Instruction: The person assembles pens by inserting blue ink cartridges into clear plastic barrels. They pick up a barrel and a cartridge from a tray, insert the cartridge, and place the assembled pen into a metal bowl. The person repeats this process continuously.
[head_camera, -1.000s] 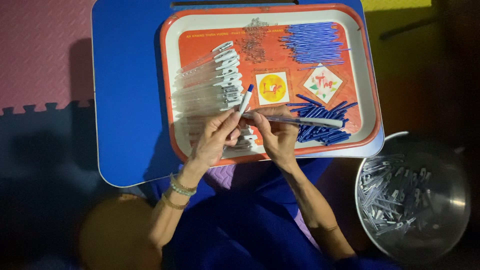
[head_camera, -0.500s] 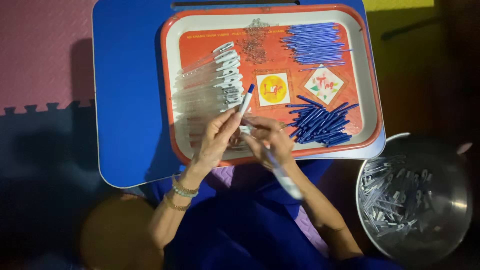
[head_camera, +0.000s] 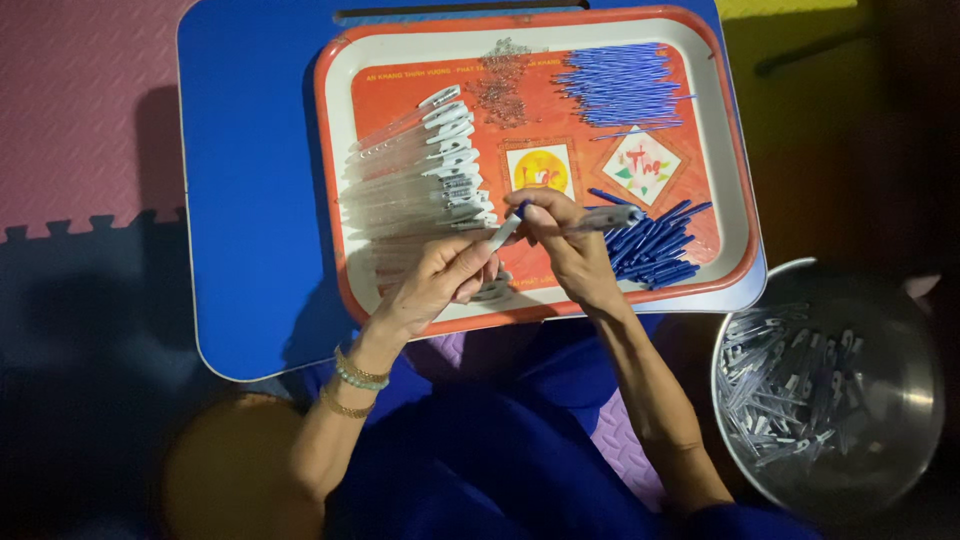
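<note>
Just below the frame's centre, above the red tray (head_camera: 735, 180), the left hand (head_camera: 440, 285) pinches a clear pen barrel (head_camera: 503, 233) slanting up-right, its blue tip almost touching the right hand (head_camera: 570, 250), whose fingers pinch a second clear piece (head_camera: 608, 216) lying roughly level and pointing right.

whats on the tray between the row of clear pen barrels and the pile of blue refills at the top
In the head view, a small heap of metal springs lies between the clear pen barrels and the blue refills on the tray.
</note>
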